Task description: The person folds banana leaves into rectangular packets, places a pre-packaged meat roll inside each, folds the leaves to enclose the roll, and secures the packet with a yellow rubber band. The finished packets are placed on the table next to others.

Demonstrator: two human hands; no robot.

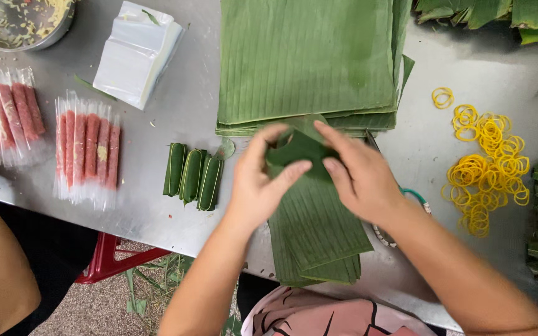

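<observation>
Both hands folding a banana leaf piece, frame centre
Left hand (258,186) and right hand (357,177) fingers pinch leaf piece (300,149) over leaf strips (316,233); three wrapped rolls (192,176) left on tabletop (175,106)

we have one view only, from a camera worn on the head, looking almost straight down at close range. it faces the metal table (182,118), whose near edge runs slantwise across the lower frame, with floor below it. our left hand (258,180) and right hand (359,174) meet at mid-frame. there is no second view to overlap with.
</observation>
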